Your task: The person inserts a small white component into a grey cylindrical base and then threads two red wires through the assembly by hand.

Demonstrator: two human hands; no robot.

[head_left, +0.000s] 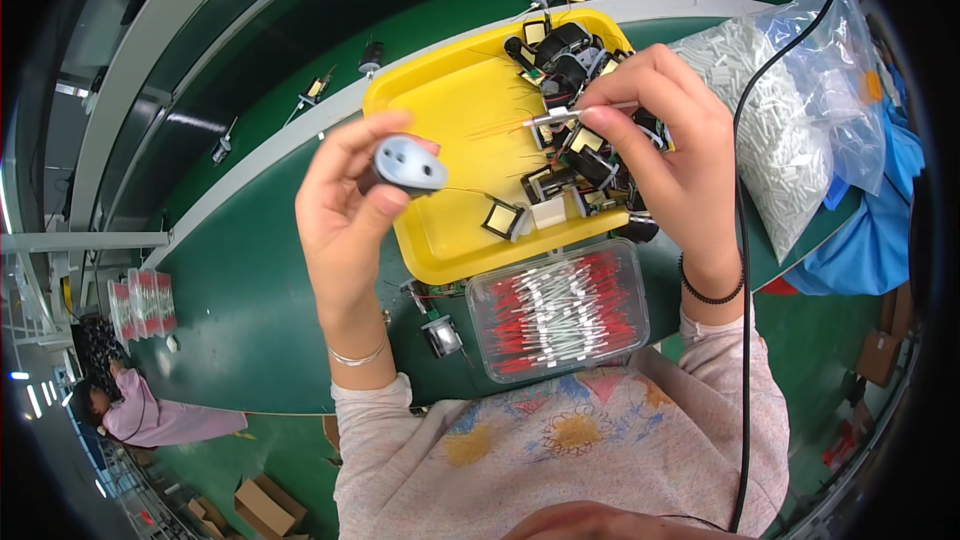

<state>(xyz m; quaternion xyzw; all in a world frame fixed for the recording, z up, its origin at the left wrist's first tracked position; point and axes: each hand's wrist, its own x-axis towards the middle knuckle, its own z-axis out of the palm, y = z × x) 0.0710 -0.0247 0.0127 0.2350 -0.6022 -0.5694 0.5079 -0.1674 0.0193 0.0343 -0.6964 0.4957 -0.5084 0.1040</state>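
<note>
On the left, my left hand (350, 202) is closed round a grey oval plastic housing (408, 164), whose end face with small holes is turned up. My right hand (668, 140) pinches a slim silver-and-white rod (552, 118) between thumb and forefinger; fine yellowish wires trail left near its tip. Both hands are raised over a yellow tray (440, 258). Small black motor-like assemblies (560, 70) with thin wires are heaped at the tray's right side, partly hidden by my right hand. One assembly (503, 220) lies apart near the tray's front.
A clear plastic box (557, 310) of red-and-white wire pieces stands before the tray. Another motor assembly (440, 336) lies left of it. At right sits a bag of white tubes (765, 110), with a black cable (741, 240) hanging in front. A co-worker (160, 414) is far left.
</note>
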